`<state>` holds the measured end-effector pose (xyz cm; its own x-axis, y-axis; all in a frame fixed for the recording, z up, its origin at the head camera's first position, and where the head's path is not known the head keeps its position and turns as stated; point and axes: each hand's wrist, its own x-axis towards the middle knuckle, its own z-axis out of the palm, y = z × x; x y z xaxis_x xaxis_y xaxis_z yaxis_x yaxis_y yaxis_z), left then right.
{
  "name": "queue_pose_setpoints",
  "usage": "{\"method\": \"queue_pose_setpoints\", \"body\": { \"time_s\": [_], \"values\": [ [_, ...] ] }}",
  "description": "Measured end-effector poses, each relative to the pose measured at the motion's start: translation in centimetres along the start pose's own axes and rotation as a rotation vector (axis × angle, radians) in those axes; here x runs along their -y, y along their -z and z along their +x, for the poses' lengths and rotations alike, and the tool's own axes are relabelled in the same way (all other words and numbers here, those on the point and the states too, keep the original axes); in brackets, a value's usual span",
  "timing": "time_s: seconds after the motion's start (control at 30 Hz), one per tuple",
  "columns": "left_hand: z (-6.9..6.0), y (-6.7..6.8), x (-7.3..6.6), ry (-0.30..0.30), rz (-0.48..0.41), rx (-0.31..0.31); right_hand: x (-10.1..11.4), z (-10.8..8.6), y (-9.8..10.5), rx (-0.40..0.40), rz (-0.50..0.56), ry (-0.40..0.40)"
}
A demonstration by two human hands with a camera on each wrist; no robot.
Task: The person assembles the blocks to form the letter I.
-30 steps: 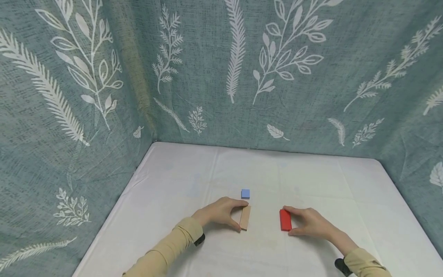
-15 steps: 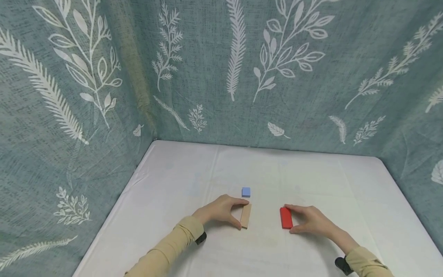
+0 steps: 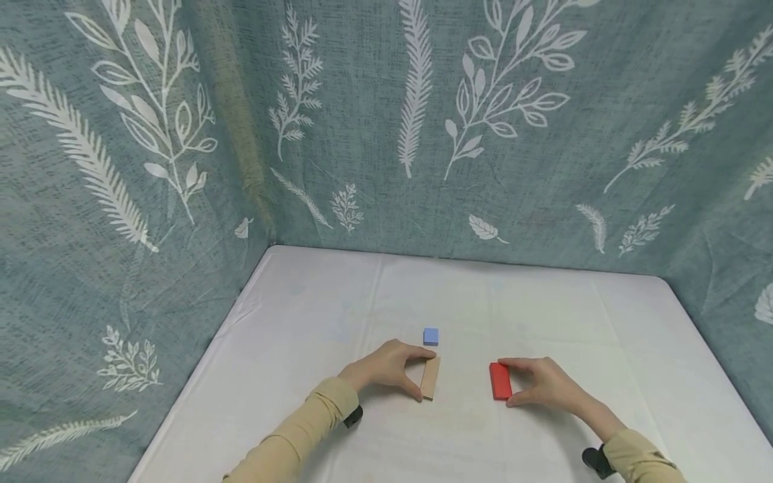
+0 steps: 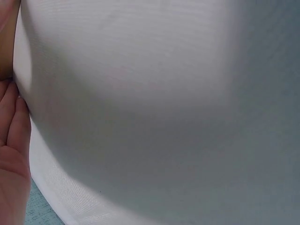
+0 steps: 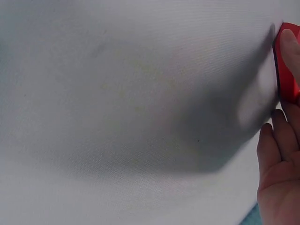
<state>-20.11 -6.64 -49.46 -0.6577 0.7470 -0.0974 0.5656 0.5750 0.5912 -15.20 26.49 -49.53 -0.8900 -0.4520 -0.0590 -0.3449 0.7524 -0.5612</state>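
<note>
A plain wooden block [image 3: 431, 378] lies on the white cloth, its long side running away from the body and tilted slightly right. The left hand [image 3: 386, 367] pinches it by its two ends, thumb at the near end, fingers at the far end. To the right lies a red block [image 3: 500, 382], which the right hand [image 3: 546, 386] grips the same way at its ends. Just beyond the wooden block sits a small blue block [image 3: 431, 337], touched by neither hand as far as seen. In the right wrist view the thumb rests against the red block [image 5: 287, 79].
A white cloth [image 3: 459, 443] covers the table. Green-blue curtains [image 3: 374, 134] with white leaf patterns stand behind the table and along both sides. A dark wrist camera [image 3: 353, 416] is on the left wrist, another [image 3: 598, 463] on the right.
</note>
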Motion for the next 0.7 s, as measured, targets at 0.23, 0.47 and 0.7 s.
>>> {"method": "queue_pose_setpoints", "body": {
  "time_s": [0.23,0.47,0.7],
  "values": [
    [0.0,0.0,0.0,-0.01,-0.002,-0.003,0.2,0.2,0.4,0.005,0.061,-0.016],
    [0.1,-0.1,0.0,0.003,0.0,0.005,0.4,0.4,0.7,-0.01,0.066,0.001],
    [0.1,-0.1,0.0,0.008,-0.006,0.007,0.9,0.5,1.1,-0.019,0.075,0.015]
  ]
}}
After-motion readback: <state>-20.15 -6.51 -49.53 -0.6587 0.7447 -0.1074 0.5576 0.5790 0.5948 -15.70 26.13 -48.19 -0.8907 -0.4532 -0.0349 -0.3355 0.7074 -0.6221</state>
